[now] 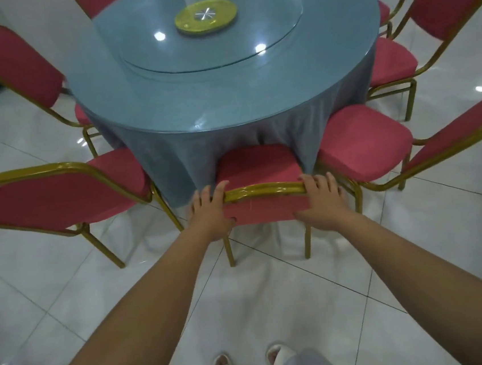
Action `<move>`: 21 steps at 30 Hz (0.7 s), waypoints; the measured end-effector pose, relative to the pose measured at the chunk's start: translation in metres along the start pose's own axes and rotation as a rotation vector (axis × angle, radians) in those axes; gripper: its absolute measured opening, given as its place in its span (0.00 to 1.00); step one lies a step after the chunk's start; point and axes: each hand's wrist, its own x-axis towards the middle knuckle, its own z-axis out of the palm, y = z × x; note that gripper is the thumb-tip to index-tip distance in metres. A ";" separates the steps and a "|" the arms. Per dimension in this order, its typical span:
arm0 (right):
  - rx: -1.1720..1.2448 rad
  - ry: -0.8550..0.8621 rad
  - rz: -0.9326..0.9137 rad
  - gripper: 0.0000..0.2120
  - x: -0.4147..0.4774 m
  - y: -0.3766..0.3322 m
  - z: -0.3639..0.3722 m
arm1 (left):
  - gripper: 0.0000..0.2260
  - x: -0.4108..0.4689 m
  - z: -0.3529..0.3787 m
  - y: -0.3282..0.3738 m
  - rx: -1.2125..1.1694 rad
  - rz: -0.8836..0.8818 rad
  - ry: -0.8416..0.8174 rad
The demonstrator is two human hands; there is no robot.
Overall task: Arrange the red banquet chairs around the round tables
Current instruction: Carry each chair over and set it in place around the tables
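Glossy white floor tiles (276,303) fill the near part of the banquet room, and over them both arms reach forward. Left hand (211,212) and right hand (322,200) are each closed over an end of the gold top rail of the middle chair (257,168), fingers curled over the front and thumbs pressed on the red back panel; gripping both ends likely keeps it square while it is steered (a one-handed push would tend to swing it). Its seat points at the round table (224,89) and the far edge is already tucked in against the hanging grey-blue tablecloth (172,160). Just right, a neighbouring chair (363,139) sits angled toward the table; just left, another chair (56,195) does the same, so this one fills the gap between them. More red chairs ring the far sides. On the glass top lies a turntable with a yellow-green disc (206,15) at centre.
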 end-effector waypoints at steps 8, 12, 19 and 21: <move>0.010 0.205 -0.337 0.33 -0.026 -0.108 0.009 | 0.41 -0.055 -0.016 -0.065 -0.495 -0.026 0.062; 0.127 0.114 -0.497 0.28 -0.034 -0.207 0.045 | 0.40 -0.108 -0.040 -0.156 -0.596 -0.112 0.043; 0.130 -0.100 -0.576 0.31 -0.010 -0.366 0.112 | 0.37 -0.154 -0.104 -0.343 -0.659 -0.339 0.335; 0.118 -0.145 -0.569 0.32 -0.003 -0.411 0.121 | 0.38 -0.161 -0.120 -0.389 -0.651 -0.366 0.379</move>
